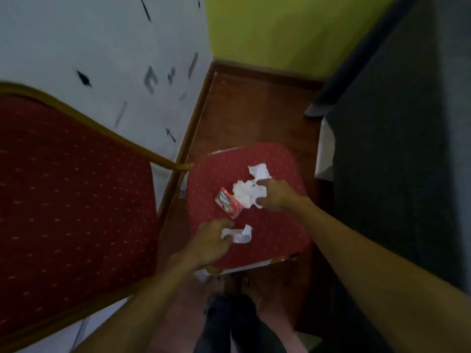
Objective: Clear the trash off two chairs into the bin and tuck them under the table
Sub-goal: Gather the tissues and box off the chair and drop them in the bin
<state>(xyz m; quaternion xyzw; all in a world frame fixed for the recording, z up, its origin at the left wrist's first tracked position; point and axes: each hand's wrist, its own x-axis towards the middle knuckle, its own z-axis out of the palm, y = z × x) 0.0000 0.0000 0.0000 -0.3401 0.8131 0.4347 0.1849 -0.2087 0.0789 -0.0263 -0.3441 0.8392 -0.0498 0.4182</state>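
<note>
Red seat: padded chair seat (267,225) carries all the visible trash; second red chair (63,200) sits just left of it, only its back panel in view, gold frame.
Trash count: 4 pieces on the seat. 2 crumpled tissues, 1 small red carton, 1 white strip of paper or plastic.
Left hand: left hand (211,240) at the seat's near-left part, fingers curled onto the white strip (238,235), pinching one end; rest of the strip lies on the fabric.
Right hand: right hand (275,194) over the seat centre, thumb and forefinger spread around the bigger tissue wad (248,194), touching it but not clamped. Reads as mid-grab.
Other items: smaller tissue (260,170) just beyond the wad; carton (228,206) touching the wad's left edge, untouched by either hand.
Why two hands: my guess, gathering pieces in parallel to cut trips.
Bin: not in view.
Counter: dark cloth-draped counter (407,149) at right, near the seat; chair not tucked yet.
Progress: early, nothing lifted clear.
</note>
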